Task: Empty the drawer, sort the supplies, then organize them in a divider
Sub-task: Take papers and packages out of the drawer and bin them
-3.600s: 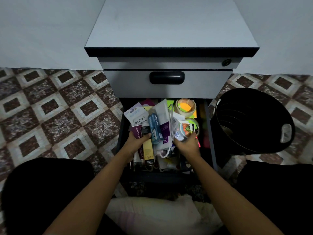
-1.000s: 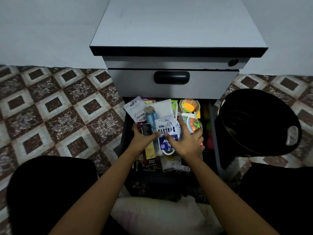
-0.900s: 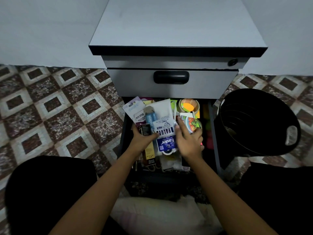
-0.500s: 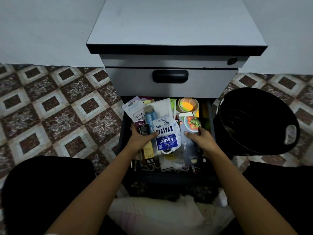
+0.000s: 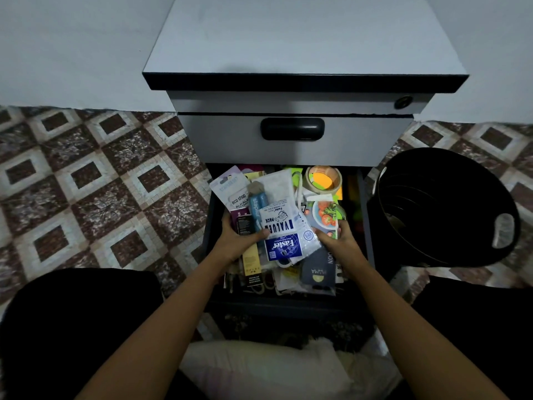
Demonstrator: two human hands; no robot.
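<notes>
Low in the grey cabinet (image 5: 302,39), the open drawer (image 5: 282,303) lay crammed with supplies (image 5: 284,277), a black bin (image 5: 444,209) just beside its right edge. Over the drawer's middle the left hand (image 5: 239,241) gripped a fanned bundle of packets (image 5: 277,203), while the right hand (image 5: 341,242) curled round a dark carded packet (image 5: 318,274) touching that bundle.

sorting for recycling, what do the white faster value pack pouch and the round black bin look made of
White Faster value pack pouch: looks like thin plastic film, slightly glossy; it creases and curls.
Round black bin: probably moulded plastic, dull sheen; smooth wall, cut-out handle slot, stepped rings inside.
</notes>
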